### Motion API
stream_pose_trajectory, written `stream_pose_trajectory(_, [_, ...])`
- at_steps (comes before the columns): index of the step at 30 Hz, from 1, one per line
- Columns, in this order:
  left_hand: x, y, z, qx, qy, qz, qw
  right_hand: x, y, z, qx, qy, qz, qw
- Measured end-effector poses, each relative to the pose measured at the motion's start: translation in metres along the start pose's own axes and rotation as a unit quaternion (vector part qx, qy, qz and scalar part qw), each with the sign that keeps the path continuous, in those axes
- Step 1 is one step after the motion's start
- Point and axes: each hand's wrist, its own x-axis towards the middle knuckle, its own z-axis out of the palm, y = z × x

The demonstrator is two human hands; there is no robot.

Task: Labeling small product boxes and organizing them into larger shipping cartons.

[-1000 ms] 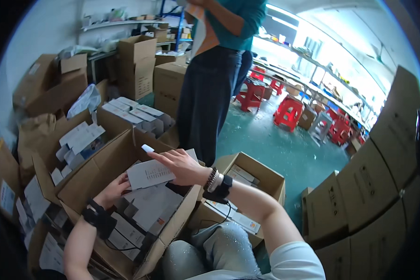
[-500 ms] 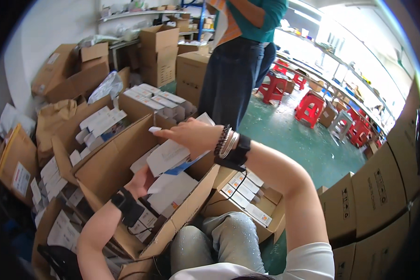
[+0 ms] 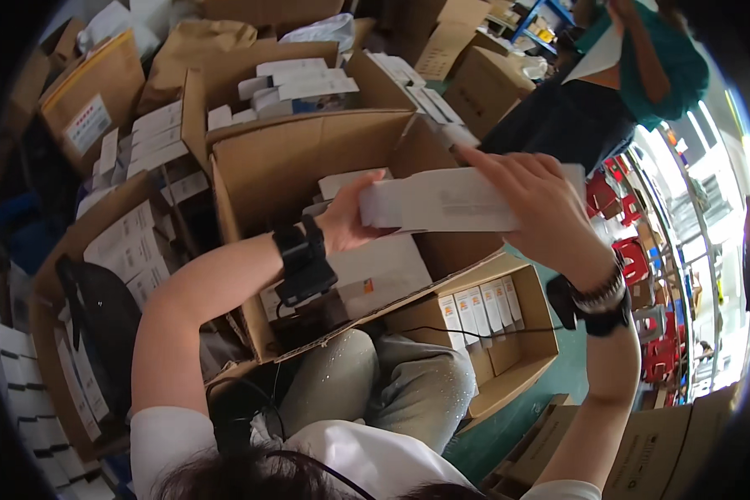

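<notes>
A long white box (image 3: 442,200) lies crosswise between my hands, above an open brown carton (image 3: 300,146). My left hand (image 3: 350,212) grips its left end, thumb on top. Across its right end my right hand (image 3: 550,204) is wrapped, with the fingers over the upper edge. More white boxes (image 3: 387,267) lie inside the carton below, partly hidden by the held box and my left wrist. Both wrists wear black bands, and bracelets circle the right one.
Close to my knees on the right, a smaller carton (image 3: 517,371) holds a row of white boxes (image 3: 479,310). Further cartons filled with white boxes (image 3: 304,83) stand behind and to the left. A person in a teal top (image 3: 662,71) stands at the far right.
The white box has come up from a slant in the carton to nearly level between both hands. My left hand has risen out of the carton. The view has turned.
</notes>
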Motion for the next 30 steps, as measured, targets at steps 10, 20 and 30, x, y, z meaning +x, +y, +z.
stream_pose_trajectory(10, [-0.006, -0.007, 0.010, 0.129, 0.031, 0.046, 0.990, -0.126, 0.003, 0.063, -0.081, 0.139, 0.123, 0.979])
stream_pose_trajectory(20, [-0.007, -0.003, 0.001, 0.114, 0.003, 0.038, 0.993, -0.238, -0.002, 0.122, -0.008, 0.295, 0.304, 0.906])
stream_pose_trajectory(30, [-0.007, -0.002, 0.014, 0.073, -0.028, -0.006, 0.997, -0.272, -0.023, 0.156, 0.063, 0.469, 0.332, 0.816])
